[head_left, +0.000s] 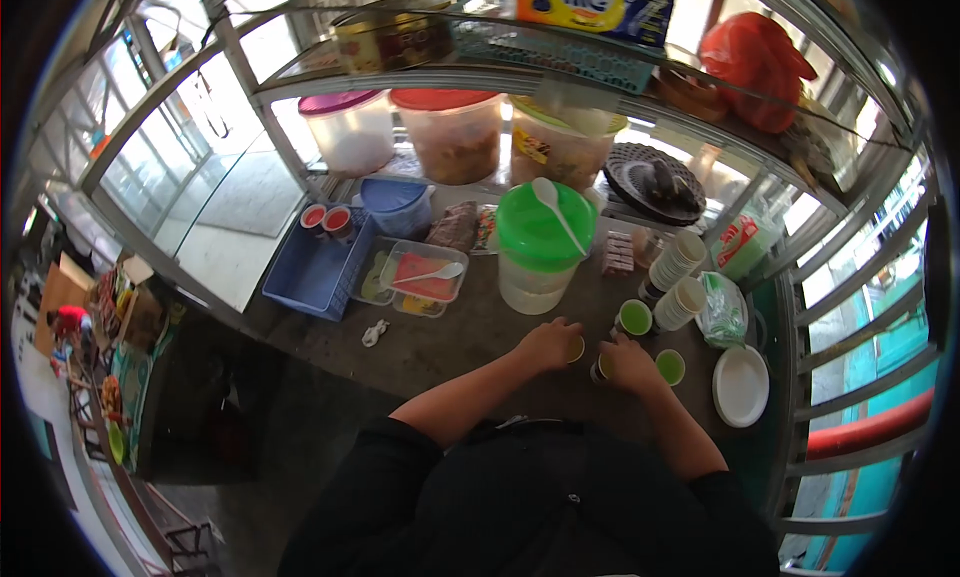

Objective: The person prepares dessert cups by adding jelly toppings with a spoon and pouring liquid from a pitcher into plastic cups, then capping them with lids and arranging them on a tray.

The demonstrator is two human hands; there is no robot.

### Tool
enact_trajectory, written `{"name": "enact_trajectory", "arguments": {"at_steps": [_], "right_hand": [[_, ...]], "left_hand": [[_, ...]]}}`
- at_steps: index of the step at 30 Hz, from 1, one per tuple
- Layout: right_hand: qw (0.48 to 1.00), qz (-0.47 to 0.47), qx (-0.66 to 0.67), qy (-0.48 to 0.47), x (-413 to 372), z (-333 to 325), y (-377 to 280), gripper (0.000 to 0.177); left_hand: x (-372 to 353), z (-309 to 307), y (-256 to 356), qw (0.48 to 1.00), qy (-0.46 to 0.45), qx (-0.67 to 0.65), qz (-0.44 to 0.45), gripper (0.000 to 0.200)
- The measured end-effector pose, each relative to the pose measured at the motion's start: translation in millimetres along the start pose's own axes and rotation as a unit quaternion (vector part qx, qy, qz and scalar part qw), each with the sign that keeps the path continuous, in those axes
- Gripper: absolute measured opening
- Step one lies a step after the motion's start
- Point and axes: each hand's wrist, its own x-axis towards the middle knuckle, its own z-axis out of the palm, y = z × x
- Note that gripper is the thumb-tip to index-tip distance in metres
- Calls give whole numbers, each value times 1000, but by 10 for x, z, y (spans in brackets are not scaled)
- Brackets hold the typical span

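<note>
**A:** Toward the front edge of the counter, what is showing, biggest first?

**B:** The green-lidded jug (540, 245) is standing mid-counter, and white plates (741, 385) are lying by the right edge.

**A:** And the hands?

**B:** The left hand (546, 345) is curling its fingers around a small cup (577, 350). The right hand (630, 363) is wrapping a second cup (598, 369), just beside it at the front edge.

**A:** How are they handling?

**B:** Likely light, thin-walled and crushable. Gripping gently around the sides is looking wisest.
</note>
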Motion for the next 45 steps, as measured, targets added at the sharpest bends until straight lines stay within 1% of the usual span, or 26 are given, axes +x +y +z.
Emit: {"name": "enact_trajectory", "arguments": {"at_steps": [3, 6, 9, 12, 18, 21, 24, 27, 30, 33, 36, 39, 41, 45], "right_hand": [[997, -69, 24, -24, 56, -275, -282, 50], [989, -137, 13, -59, 239, -366, -525, 53], [976, -202, 6, -80, 480, -358, -810, 55], [963, -250, -6, -103, 765, -298, -1138, 54], [941, -305, -9, -145, 1297, -517, -2073, 53], [935, -322, -17, -149, 1608, -582, -2550, 53], [919, -370, -5, -134, 1970, -670, -3011, 52], [922, -363, -34, -128, 2297, -757, -3514, 52], [924, -353, -28, -147, 2594, -894, -4027, 52], [922, -366, -13, -125, 2951, -865, -4403, 52], [927, -351, -16, -130, 3280, -822, -4766, 51], [934, -327, -20, -142, 3659, -608, -5015, 58], [942, -309, -19, -128, 3863, -411, -5120, 61], [951, -289, -29, -101, 4163, 28, -5180, 67]], "left_hand": [[-259, -225, -117, 999, -17, -9, -27, 73], [-551, -471, -312, 997, -17, -21, -68, 73], [-877, -748, -537, 993, 11, -44, -112, 71], [-1230, -1101, -792, 988, 51, -36, -142, 71], [-1956, -2087, -1186, 974, 126, -26, -184, 72], [-2256, -2622, -1365, 967, 147, -20, -209, 71], [-2455, -3065, -1646, 961, 138, -1, -241, 70], [-2613, -3348, -2106, 955, 152, 7, -256, 70], [-2732, -3537, -2590, 949, 160, 5, -272, 71], [-2821, -3680, -2984, 945, 174, -3, -276, 73], [-2806, -3723, -3388, 943, 181, -11, -281, 73], [-2719, -3713, -3662, 939, 186, -7, -289, 73], [-2651, -3669, -3828, 938, 195, -3, -287, 70], [-2518, -3622, -4003, 930, 194, 10, -313, 65]]}}
